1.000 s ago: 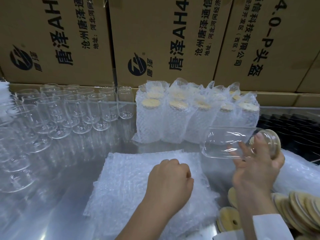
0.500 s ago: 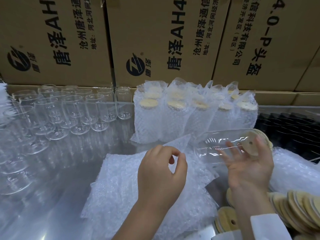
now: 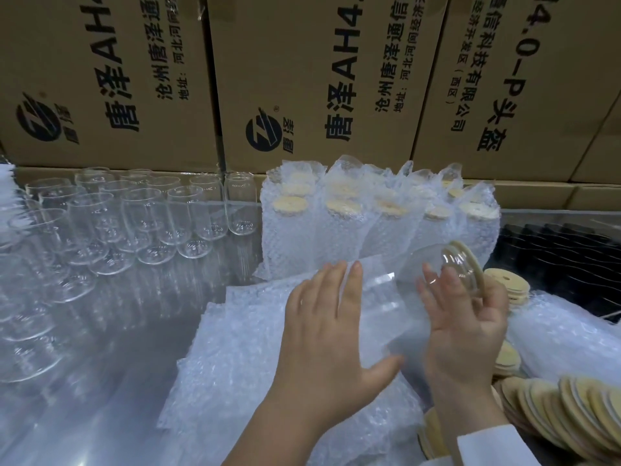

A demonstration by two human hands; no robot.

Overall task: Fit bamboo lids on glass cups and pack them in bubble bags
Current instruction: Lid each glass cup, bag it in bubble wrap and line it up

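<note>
Cup: a clear glass cup (image 3: 426,264) with a round bamboo lid (image 3: 472,264) fitted lay tilted above the table's (image 3: 111,381) near-right part, its base inside a translucent bubble bag (image 3: 379,317).
Right hand (image 3: 470,334): fingers (image 3: 431,294) loosely curled round the cup.
Left hand (image 3: 322,331): fingers straight and spread, flat against the bag.
Far edge: wrapped cups (image 3: 339,223) stood beside bare glasses (image 3: 144,216).

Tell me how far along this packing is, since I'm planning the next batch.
Done: a cluster of bagged cups stands at the back. In hand: the right hand grips a lidded cup, apparently partly inside a bubble bag the left hand steadies. Left: many bare glass cups, loose bamboo lids.
</note>
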